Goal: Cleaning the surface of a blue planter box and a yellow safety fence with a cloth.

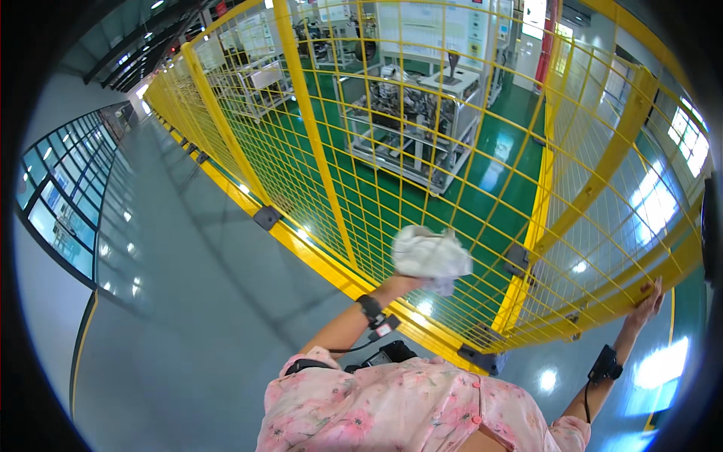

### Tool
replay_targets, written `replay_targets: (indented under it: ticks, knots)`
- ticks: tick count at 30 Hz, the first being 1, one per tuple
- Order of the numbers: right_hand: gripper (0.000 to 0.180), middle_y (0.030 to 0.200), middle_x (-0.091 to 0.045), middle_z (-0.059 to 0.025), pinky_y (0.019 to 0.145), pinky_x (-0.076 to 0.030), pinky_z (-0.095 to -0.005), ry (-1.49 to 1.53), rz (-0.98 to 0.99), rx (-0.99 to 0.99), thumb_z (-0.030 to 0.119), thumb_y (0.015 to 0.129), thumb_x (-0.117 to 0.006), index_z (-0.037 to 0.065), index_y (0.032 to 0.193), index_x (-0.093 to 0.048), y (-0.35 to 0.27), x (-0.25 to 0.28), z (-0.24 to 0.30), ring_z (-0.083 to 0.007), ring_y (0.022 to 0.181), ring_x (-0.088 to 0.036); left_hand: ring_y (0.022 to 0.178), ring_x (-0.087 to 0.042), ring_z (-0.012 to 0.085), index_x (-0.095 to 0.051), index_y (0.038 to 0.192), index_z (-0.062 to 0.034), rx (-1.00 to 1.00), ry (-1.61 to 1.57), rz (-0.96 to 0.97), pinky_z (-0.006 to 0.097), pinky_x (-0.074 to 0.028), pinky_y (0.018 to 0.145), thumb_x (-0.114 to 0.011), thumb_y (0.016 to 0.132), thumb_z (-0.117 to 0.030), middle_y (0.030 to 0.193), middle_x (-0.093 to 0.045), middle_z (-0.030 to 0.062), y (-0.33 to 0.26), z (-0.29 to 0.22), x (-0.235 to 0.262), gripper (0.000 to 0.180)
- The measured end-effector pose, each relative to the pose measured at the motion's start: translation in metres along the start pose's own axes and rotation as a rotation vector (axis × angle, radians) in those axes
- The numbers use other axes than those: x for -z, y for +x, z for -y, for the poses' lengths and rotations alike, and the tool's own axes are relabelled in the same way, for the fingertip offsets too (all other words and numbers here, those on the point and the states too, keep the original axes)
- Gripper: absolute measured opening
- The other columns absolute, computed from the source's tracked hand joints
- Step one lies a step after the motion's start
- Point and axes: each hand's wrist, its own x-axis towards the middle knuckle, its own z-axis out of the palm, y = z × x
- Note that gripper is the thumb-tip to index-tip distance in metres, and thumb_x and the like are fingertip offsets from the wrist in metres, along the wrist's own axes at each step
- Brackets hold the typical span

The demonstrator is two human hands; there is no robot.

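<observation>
My left hand [409, 283] is closed on a bunched white cloth [432, 255], which lies in front of the yellow wire mesh fence [361, 218] and covers most of the fingers. Whether the cloth presses on the wires is hard to tell. Out to the right, my arm is stretched wide and my right hand [645, 306] grips the edge of a thick yellow fence post [610, 310]. Its fingertips show at the post's edge. Black bands with cables sit on both wrists.
Behind the mesh, a machine on a white wheeled frame [414, 128] stands on green floor. A yellow base rail [331, 280] with dark foot brackets [266, 218] runs along the fence bottom. Grey walkway floor [173, 301] and a windowed wall [68, 188] lie to the left.
</observation>
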Motion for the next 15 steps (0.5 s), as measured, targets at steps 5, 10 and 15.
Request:
replay_targets:
  ticks: [5, 10, 15]
  knots:
    - [0.035, 0.103, -0.054, -0.0051, 0.078, -0.044, -0.0252, -0.118, 0.095, 0.135, 0.026, 0.09, -0.053, 0.005, 0.117, -0.056, 0.023, 0.023, -0.019, -0.0135, 0.092, -0.052, 0.082, -0.057, 0.0233, -0.052, 0.092, -0.0034, -0.012, 0.097, -0.428, 0.041, -0.043, 0.075, -0.042, 0.088, -0.02, 0.084, -0.058, 0.0106, 0.058, 0.051, 0.126, 0.02]
    - [0.042, 0.123, -0.048, -0.0081, 0.091, -0.042, -0.0289, -0.414, 0.122, 0.316, 0.033, 0.092, -0.048, 0.007, 0.125, -0.051, 0.038, 0.05, -0.027, -0.0198, 0.108, -0.049, 0.082, -0.058, 0.0334, -0.047, 0.115, 0.0004, 0.135, 0.313, -0.67, 0.042, -0.045, 0.074, -0.055, 0.08, -0.02, 0.083, -0.057, 0.0208, 0.187, -0.006, 0.218, 0.042]
    - [0.041, 0.125, -0.049, -0.0075, 0.093, -0.04, -0.0299, -0.276, -0.031, 0.069, 0.031, 0.091, -0.049, 0.007, 0.124, -0.052, 0.029, 0.029, -0.007, -0.0198, 0.108, -0.049, 0.096, -0.05, 0.043, -0.039, 0.123, -0.003, -0.129, 0.563, -0.818, 0.046, -0.044, 0.079, -0.066, 0.068, -0.012, 0.11, -0.046, 0.023, 0.191, 0.044, 0.192, 0.062]
